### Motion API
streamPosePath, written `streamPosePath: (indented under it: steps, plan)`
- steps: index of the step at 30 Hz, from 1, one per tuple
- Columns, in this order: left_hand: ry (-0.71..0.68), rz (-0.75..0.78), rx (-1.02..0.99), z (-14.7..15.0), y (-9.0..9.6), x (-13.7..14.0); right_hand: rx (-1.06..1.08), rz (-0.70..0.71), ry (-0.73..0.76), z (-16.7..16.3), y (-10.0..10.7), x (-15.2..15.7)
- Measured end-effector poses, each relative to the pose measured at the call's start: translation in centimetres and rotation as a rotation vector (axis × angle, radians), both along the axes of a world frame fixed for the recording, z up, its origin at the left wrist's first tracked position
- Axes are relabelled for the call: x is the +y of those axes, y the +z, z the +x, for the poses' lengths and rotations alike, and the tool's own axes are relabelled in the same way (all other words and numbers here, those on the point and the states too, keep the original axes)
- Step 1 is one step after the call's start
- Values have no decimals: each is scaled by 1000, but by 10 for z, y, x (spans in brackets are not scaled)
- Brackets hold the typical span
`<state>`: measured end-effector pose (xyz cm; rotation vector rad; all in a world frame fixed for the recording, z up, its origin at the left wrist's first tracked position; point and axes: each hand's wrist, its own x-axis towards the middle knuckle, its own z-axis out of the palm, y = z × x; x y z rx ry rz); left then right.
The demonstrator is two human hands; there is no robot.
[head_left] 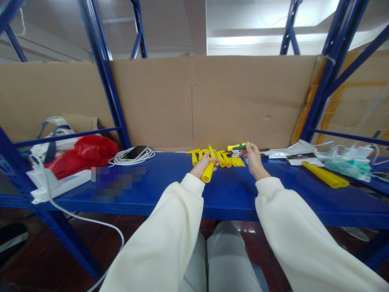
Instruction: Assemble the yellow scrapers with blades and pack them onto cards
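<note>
I have my left hand [200, 165] near the middle of the blue metal desk [227, 198], its fingers clamped around a yellow plastic tubular piece [208, 173], the wide round end toward me and the narrower end pointing to the far side. To its right, my right hand [254, 157] has its fingers closed on the handle of a yellow-and-green screwdriver [238, 147]. The shaft points left toward the tubular piece; I cannot tell whether the tip touches it.

Just beyond and between my hands, yellow T-shaped plastic pieces [227, 160] lie in a row on the desk, with small flat yellow wedges [238, 162] at the row's right end. Well to the right, two long yellow plastic tubes [323, 175] lie side by side. On the left I see a dark-screened phone [136, 151] on a coiled white cable [149, 155], and farther left a crumpled red plastic bag [91, 151] behind a long white power strip [71, 183]. A brown cardboard panel [243, 101] stands along the far edge.
</note>
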<state>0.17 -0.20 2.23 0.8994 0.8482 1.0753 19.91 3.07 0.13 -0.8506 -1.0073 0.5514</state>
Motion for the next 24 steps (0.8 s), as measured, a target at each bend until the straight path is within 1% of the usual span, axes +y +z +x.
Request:
streamPosePath:
  steps: [7, 15, 24]
  plan:
    - [7, 9, 18, -1, -1, 1, -28, 15, 8, 1, -1, 2]
    - [8, 36, 50, 0, -5, 5, -77, 72, 23, 2, -1, 2]
    - [4, 45, 96, 0, -3, 1, -63, 91, 33, 6, 1, 2]
